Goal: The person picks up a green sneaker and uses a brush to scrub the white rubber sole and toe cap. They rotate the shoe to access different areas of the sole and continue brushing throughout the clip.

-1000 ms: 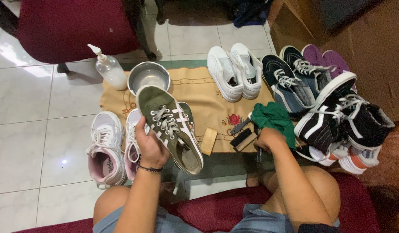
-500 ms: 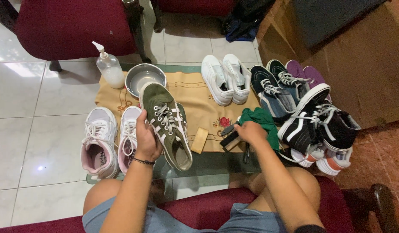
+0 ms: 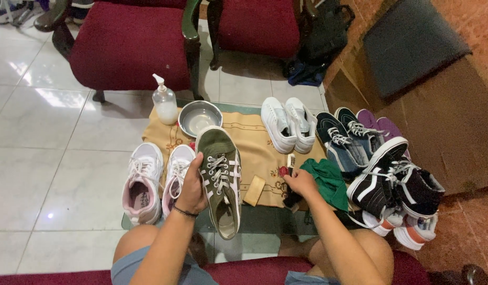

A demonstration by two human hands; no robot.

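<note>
Olive sneaker, white stripes and laces, toe-up

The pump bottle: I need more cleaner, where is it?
In the head view the pump bottle stands at the far left corner of the tan cloth, just left of the metal bowl and in front of the red chair.
</note>
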